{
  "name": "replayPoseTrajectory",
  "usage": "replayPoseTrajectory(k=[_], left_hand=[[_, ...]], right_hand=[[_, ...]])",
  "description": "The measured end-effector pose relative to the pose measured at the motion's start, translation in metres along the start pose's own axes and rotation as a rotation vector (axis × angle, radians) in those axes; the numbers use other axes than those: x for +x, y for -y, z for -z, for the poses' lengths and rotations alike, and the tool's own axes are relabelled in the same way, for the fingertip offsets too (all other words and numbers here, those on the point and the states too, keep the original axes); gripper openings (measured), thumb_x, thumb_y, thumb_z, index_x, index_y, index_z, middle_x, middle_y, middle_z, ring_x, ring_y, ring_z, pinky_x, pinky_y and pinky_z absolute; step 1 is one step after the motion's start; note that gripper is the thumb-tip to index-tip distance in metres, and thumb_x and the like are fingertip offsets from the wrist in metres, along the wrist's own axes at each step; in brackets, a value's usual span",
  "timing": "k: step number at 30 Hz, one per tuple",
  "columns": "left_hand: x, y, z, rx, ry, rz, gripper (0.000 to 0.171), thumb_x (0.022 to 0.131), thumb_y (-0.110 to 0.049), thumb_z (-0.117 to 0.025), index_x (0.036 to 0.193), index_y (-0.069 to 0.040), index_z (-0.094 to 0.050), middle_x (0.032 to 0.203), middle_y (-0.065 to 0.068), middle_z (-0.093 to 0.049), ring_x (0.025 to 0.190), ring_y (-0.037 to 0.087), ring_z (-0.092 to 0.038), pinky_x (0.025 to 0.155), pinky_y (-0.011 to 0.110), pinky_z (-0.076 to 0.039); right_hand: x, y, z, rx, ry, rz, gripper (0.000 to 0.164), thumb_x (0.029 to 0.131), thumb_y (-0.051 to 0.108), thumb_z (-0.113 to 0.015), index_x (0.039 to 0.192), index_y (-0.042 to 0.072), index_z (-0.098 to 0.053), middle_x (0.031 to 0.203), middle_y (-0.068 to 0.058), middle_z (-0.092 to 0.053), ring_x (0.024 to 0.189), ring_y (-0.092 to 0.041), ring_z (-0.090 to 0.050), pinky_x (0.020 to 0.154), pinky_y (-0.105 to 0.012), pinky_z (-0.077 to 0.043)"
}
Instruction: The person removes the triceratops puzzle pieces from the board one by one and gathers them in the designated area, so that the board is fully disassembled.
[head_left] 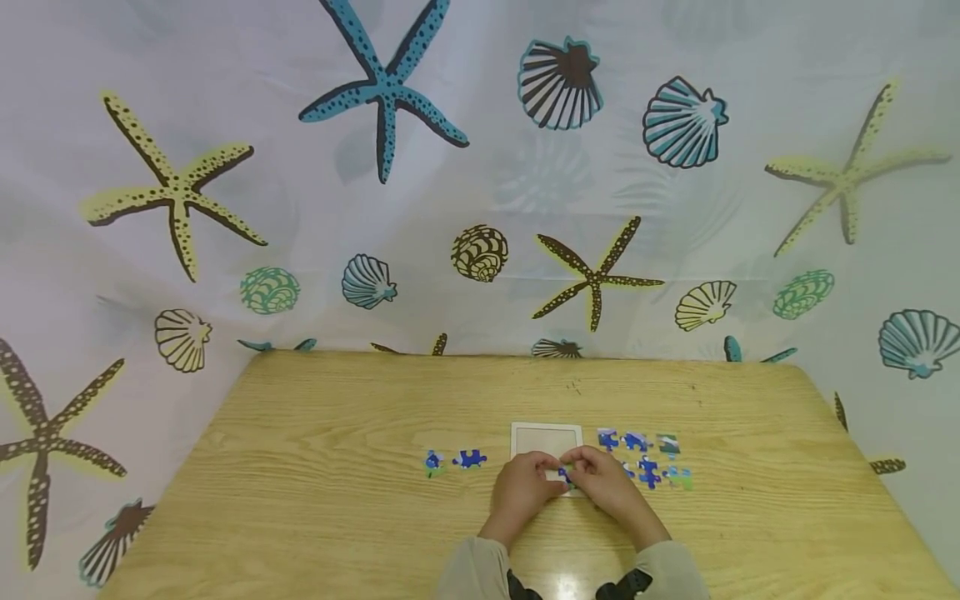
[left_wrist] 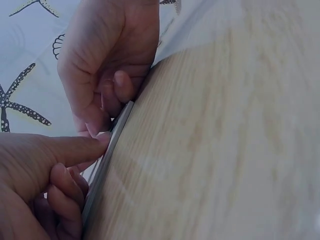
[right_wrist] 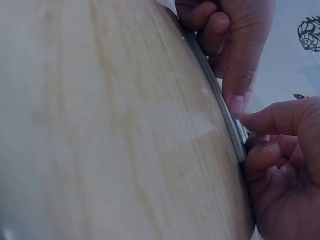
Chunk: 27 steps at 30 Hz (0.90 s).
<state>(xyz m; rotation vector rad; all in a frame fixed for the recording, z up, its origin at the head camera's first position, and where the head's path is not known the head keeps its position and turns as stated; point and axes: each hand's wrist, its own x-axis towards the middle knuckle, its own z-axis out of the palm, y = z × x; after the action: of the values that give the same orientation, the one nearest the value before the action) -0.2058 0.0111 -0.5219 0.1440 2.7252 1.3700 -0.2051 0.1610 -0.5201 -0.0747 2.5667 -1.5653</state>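
My left hand (head_left: 522,492) and right hand (head_left: 609,483) meet over the lower part of a shallow puzzle tray (head_left: 514,437) with a pale rim. Between their fingertips lies a small blue jigsaw piece (head_left: 566,477), mostly covered. The left thumb and forefinger hold its edges, and the right thumb and forefinger pinch it from the other side. In the left wrist view, the left thumb (left_wrist: 85,148) reaches the tray's edge (left_wrist: 107,155), other fingers curled below. The right wrist view has the right hand (right_wrist: 290,165) beside the tray edge (right_wrist: 217,95); the piece is largely hidden there.
Two loose jigsaw pieces, one blue and green (head_left: 432,461) and one blue (head_left: 470,458), lie left of the tray. Several more, including a blue one (head_left: 648,472), are spread to its right. A patterned cloth (head_left: 420,208) hangs behind the wooden table (head_left: 337,492).
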Motion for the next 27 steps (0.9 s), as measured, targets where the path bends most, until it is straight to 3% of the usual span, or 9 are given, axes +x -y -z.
replayPoseTrajectory(k=[9, 18, 27], left_hand=[[-0.002, -0.005, -0.003, -0.014, -0.016, 0.062, 0.021, 0.069, -0.015, -0.083, 0.085, -0.013, -0.071, 0.067, -0.006, -0.054, 0.057, 0.010, -0.043, 0.052, 0.025, -0.034], [-0.002, -0.007, -0.006, -0.078, -0.052, 0.089, 0.022, 0.068, -0.009, -0.082, 0.085, -0.012, -0.068, 0.066, -0.004, -0.048, 0.057, 0.011, -0.042, 0.052, 0.026, -0.032], [-0.004, 0.001, -0.013, -0.118, -0.140, -0.015, 0.025, 0.067, -0.004, -0.082, 0.083, -0.013, -0.065, 0.076, -0.005, -0.059, 0.068, 0.008, -0.052, 0.061, 0.027, -0.040]], right_hand=[[0.001, -0.004, -0.002, 0.008, -0.029, -0.028, 0.018, 0.093, 0.008, -0.053, 0.104, 0.004, -0.066, 0.077, -0.004, -0.053, 0.054, -0.012, -0.042, 0.050, -0.026, -0.037], [0.001, -0.003, -0.003, 0.094, -0.060, -0.112, 0.026, 0.097, 0.012, -0.040, 0.113, 0.004, -0.059, 0.066, -0.002, -0.044, 0.044, -0.011, -0.035, 0.041, -0.024, -0.031], [0.002, -0.006, -0.004, 0.121, -0.074, -0.106, 0.029, 0.096, 0.011, -0.038, 0.118, 0.003, -0.055, 0.060, -0.001, -0.041, 0.042, -0.011, -0.034, 0.040, -0.023, -0.031]])
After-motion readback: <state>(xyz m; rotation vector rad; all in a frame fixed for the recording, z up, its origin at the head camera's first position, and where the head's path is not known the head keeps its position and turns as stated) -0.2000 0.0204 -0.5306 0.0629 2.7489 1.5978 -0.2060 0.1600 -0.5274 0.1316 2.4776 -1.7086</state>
